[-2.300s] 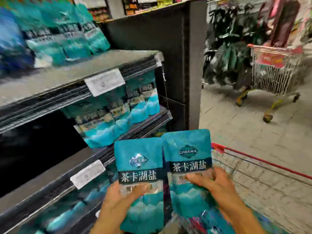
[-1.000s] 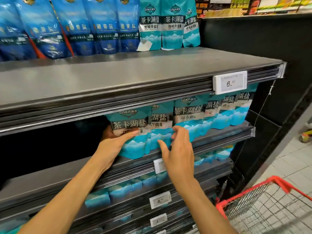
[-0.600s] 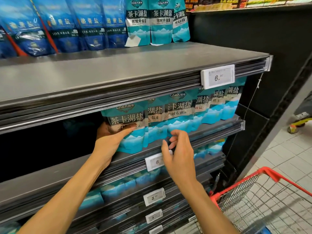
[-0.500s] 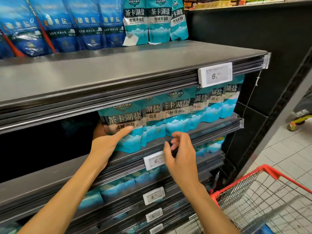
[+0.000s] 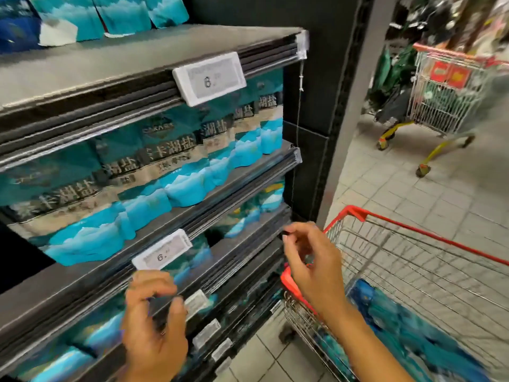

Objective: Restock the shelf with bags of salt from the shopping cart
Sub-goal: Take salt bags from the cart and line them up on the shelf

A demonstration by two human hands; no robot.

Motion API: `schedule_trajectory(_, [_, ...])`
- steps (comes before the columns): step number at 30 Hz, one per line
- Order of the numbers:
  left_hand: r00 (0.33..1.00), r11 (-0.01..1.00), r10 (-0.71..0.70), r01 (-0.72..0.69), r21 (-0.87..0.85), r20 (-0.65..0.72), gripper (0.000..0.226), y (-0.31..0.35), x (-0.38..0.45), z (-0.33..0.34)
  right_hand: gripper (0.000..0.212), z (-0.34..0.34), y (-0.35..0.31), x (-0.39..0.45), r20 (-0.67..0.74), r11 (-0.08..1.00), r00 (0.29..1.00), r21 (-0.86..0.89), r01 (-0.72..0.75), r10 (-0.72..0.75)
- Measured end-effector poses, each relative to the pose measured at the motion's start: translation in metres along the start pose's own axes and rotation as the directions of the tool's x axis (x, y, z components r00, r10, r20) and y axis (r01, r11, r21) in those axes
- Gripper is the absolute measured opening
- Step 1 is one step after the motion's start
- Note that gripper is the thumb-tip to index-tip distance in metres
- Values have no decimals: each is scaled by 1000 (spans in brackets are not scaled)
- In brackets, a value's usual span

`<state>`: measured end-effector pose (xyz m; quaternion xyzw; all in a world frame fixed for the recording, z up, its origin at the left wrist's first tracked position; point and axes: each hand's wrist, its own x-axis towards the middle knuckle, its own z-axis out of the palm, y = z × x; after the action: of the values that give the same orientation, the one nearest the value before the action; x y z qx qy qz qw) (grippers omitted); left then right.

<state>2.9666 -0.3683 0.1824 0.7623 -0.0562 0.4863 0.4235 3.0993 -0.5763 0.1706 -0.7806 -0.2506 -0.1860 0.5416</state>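
Note:
A row of teal salt bags (image 5: pixel 170 172) stands upright along the middle shelf (image 5: pixel 220 186) of the dark rack. More teal and blue salt bags (image 5: pixel 407 334) lie in the red wire shopping cart (image 5: pixel 413 230) at the lower right. My left hand (image 5: pixel 154 323) hovers in front of the lower shelf edges with loosely curled fingers and holds nothing. My right hand (image 5: pixel 311 263) is over the cart's near corner, fingers loosely bent, also holding nothing. The view is blurred by motion.
White price tags (image 5: pixel 209 78) clip to the shelf fronts. The top shelf carries teal bags (image 5: pixel 110 15) at its back. A second cart (image 5: pixel 446 97) stands across the tiled aisle at the upper right, beside hanging green goods. A grey pillar (image 5: pixel 352 111) ends the rack.
Both hands let go of the bags on the middle shelf and pulled back and down. My right hand moved over the cart. My view swung right towards the aisle.

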Motion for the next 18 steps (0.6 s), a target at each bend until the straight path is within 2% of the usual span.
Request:
schedule_trajectory(2, [967,993,-85,101,-57,242,4,11,-16,58,8,-39,29,-15,-96,988,993,-130,-84,71])
schedule_trajectory(4, [868,972,-171,226,-65,466,6,18,-29,113,2,-77,57,-31,-194,961,965,-176,-212,178])
schedule_trajectory(6, [715,937,-244,347,-29,655,6,24,-47,175,9,-120,87,-53,-305,917,908,-185,-352,287])
schedule_trajectory(9, [445,868,-347,486,103,825,7,26,-82,266,26,-180,143,-89,-464,834,781,-145,-533,418])
schedule_trajectory(11, [209,828,-425,483,285,881,16,18,-114,328,34,-220,190,-119,-553,740,679,-155,-654,484])
schedule_trajectory(13, [13,789,-511,405,463,859,30,1,-149,383,29,-253,243,-154,-587,628,574,-139,-766,571])
schedule_trajectory(16, [-190,762,-578,221,608,793,36,-29,-202,441,14,-282,312,-211,-582,389,355,-72,-918,732])
schedule_trajectory(18, [-273,768,-598,76,636,754,27,-52,-242,462,11,-286,350,-251,-547,242,244,-77,-967,801])
